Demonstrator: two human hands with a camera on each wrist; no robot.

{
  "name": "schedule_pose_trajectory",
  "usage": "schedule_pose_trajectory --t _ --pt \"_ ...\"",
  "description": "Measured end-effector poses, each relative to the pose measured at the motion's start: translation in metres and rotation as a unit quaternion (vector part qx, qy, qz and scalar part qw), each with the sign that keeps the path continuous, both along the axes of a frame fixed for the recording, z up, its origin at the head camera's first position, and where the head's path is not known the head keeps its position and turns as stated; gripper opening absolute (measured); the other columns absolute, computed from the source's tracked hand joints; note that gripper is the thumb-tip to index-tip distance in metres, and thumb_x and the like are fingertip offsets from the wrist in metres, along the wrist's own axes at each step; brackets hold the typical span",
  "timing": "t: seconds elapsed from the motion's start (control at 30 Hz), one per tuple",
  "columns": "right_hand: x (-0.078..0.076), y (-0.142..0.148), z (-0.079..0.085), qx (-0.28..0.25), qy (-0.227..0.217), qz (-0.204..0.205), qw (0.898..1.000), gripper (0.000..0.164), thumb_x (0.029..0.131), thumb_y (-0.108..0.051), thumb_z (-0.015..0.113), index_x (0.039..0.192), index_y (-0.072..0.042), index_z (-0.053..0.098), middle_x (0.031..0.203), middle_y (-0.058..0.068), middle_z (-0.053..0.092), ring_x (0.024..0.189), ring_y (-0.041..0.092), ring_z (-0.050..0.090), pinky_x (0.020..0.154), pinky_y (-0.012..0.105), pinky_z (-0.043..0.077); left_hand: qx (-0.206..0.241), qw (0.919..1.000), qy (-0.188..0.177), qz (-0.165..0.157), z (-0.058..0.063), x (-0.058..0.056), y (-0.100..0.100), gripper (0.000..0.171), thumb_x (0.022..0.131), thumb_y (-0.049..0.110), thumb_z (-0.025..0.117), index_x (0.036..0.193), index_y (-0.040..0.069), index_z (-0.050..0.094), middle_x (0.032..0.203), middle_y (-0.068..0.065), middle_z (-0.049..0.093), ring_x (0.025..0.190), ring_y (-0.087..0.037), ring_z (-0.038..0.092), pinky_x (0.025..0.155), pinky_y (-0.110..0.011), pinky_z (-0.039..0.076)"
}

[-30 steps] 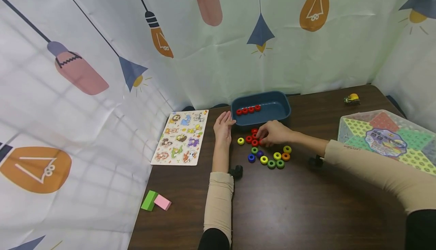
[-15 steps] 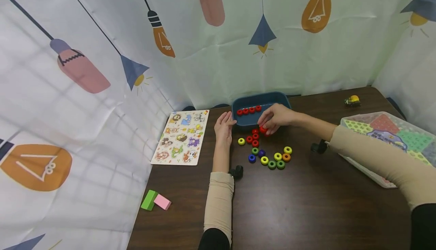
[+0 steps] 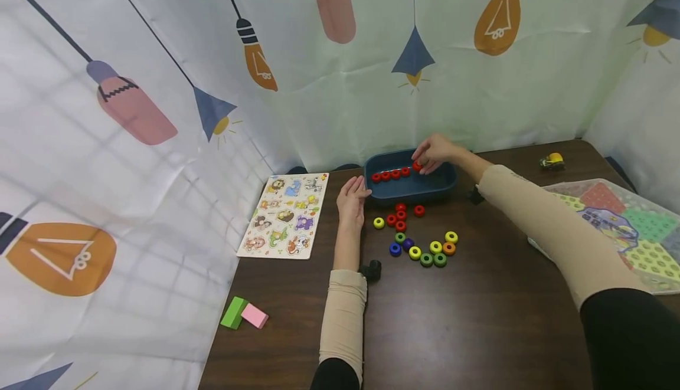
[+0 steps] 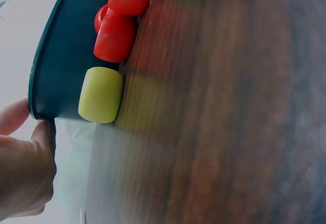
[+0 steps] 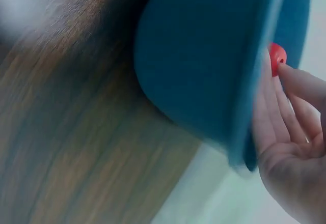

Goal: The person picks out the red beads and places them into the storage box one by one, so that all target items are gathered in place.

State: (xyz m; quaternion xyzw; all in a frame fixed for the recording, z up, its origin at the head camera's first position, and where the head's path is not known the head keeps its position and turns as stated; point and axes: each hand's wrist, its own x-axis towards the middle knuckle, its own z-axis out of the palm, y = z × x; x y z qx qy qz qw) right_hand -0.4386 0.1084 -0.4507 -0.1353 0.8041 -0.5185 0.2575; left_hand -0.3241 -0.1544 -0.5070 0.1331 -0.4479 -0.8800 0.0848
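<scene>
Four red rings [image 3: 390, 174] line the blue tray [image 3: 438, 186] at frame centre as the right hand [image 3: 434, 151], up from the table pile, pinches a fifth red ring [image 3: 417, 166] beside them, while the left hand [image 3: 352, 198] rests open-fingered against the tray's corner.

Right hand [image 3: 434, 151]: moved from the cluster of loose rings on the worktop [image 3: 478, 319], up over the near rim and into the blue tray [image 3: 443, 184], carrying one red ring [image 3: 417, 166] pinched in its fingertips, which reached the right end of the row of red rings [image 3: 390, 174] inside. One loose red ring [image 3: 419, 210], earlier covered by the hand, came into view
</scene>
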Motion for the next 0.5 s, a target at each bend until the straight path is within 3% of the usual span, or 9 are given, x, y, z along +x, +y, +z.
schedule_pose_trajectory --t 0.1,0.27,0.5 --pt "-0.007 -0.003 -0.012 0.004 0.002 -0.018 1.000 0.034 0.089 0.007 0.062 0.122 0.013 0.059 0.112 0.032 0.065 0.090 0.045 0.069 0.082 0.054 0.056 0.000 1.0000 0.003 0.001 0.000 0.000 0.002 0.067 0.075 -0.030 0.056 0.135 -0.003 0.048 0.139 -0.024 0.052 0.128 -0.026 0.054 0.108 -0.044 0.041" --pt "-0.008 -0.008 -0.021 0.029 0.026 -0.014 0.999 0.030 0.087 0.010 0.061 0.117 0.013 0.063 0.102 0.030 0.068 0.086 0.040 0.071 0.078 0.050 0.058 0.000 1.0000 0.008 0.001 0.002 0.000 0.005 0.067 0.075 -0.030 0.056 0.135 -0.004 0.047 0.139 -0.024 0.052 0.128 -0.027 0.053 0.108 -0.044 0.040" --pt "0.002 -0.006 -0.005 0.046 0.058 0.003 0.997 0.031 0.091 0.003 0.061 0.122 0.010 0.061 0.112 0.030 0.065 0.091 0.038 0.070 0.083 0.052 0.057 -0.017 0.9998 0.006 0.001 -0.001 0.001 0.001 0.065 0.076 -0.028 0.057 0.135 -0.003 0.048 0.141 -0.025 0.050 0.128 -0.026 0.054 0.105 -0.043 0.044"
